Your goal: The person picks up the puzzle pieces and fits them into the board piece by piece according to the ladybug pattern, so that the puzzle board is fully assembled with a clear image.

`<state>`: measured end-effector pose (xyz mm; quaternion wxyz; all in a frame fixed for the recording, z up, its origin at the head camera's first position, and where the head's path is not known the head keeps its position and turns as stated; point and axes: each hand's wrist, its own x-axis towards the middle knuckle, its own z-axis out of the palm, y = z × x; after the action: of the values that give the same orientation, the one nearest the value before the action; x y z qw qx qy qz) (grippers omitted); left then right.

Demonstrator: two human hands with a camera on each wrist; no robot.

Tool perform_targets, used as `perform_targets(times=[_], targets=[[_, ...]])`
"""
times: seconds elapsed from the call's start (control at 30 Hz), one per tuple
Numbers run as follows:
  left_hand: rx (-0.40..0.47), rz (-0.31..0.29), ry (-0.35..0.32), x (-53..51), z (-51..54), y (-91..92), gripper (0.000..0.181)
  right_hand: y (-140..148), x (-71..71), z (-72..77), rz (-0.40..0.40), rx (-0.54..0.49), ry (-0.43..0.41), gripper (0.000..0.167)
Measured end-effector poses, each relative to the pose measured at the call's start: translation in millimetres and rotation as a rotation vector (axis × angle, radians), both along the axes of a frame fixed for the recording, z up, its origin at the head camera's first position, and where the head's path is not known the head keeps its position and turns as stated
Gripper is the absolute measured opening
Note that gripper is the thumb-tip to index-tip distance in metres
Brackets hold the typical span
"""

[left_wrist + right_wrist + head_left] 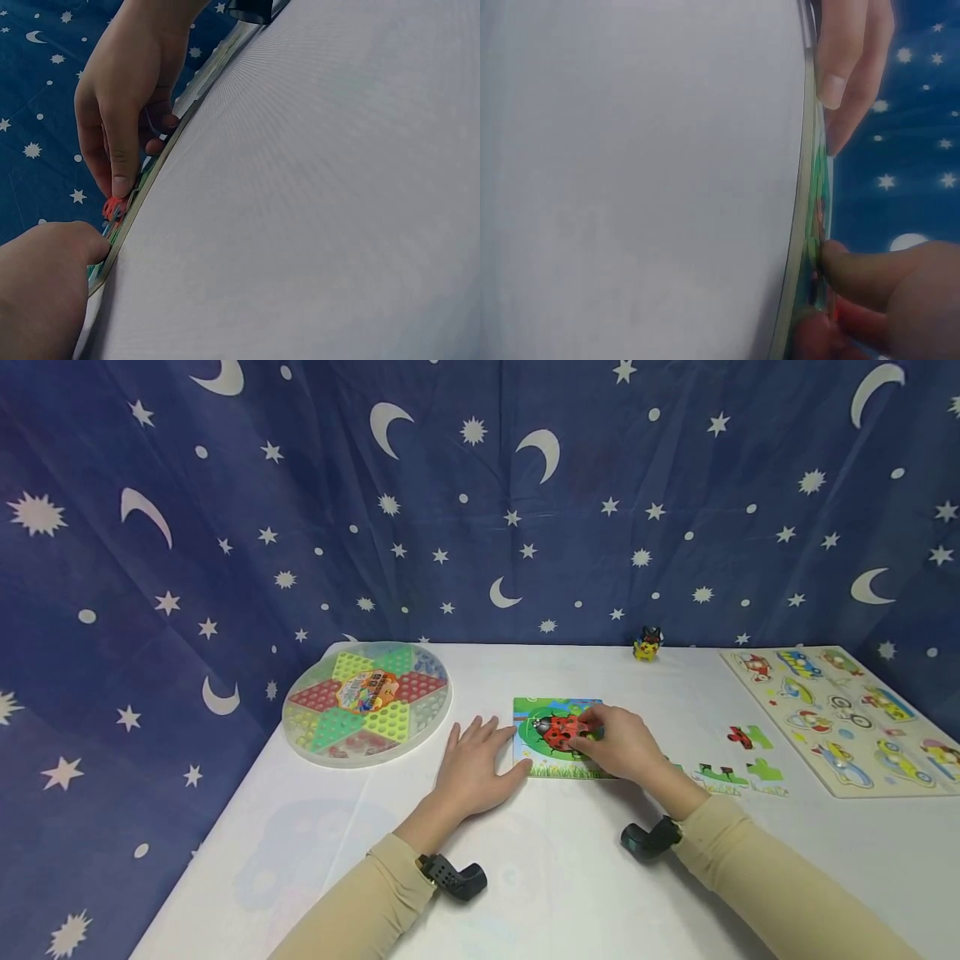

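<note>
A square ladybug jigsaw puzzle (558,770) lies flat on the white table, its red, black-spotted ladybug in the middle. My left hand (480,770) rests flat with spread fingers at the puzzle's left edge, thumb and fingertips by the border. Over the right part of the ladybug, my right hand (622,745) pinches a red puzzle piece (114,207) between thumb and fingers, low against the board. The hand covers most of that piece and the puzzle's right side. Several loose puzzle pieces (765,770), green and red, lie right of the board.
A round Chinese checkers board (367,752) sits to the left on the table. On the right lies a wooden picture-peg board (840,727) with vehicles and toys. A small yellow figurine (647,645) stands at the back edge, before a starry blue curtain (450,527).
</note>
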<state>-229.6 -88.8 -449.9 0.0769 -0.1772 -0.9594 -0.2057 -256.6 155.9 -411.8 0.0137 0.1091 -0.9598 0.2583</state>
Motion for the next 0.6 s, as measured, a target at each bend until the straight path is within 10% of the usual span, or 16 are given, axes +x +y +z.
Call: perform_targets(times=[0.6], targets=[[-0.008, 0.002, 0.003, -1.3, -0.5, 0.4, 0.064, -11.9, -1.6, -0.2, 0.016, 0.022, 0.034, 0.032]])
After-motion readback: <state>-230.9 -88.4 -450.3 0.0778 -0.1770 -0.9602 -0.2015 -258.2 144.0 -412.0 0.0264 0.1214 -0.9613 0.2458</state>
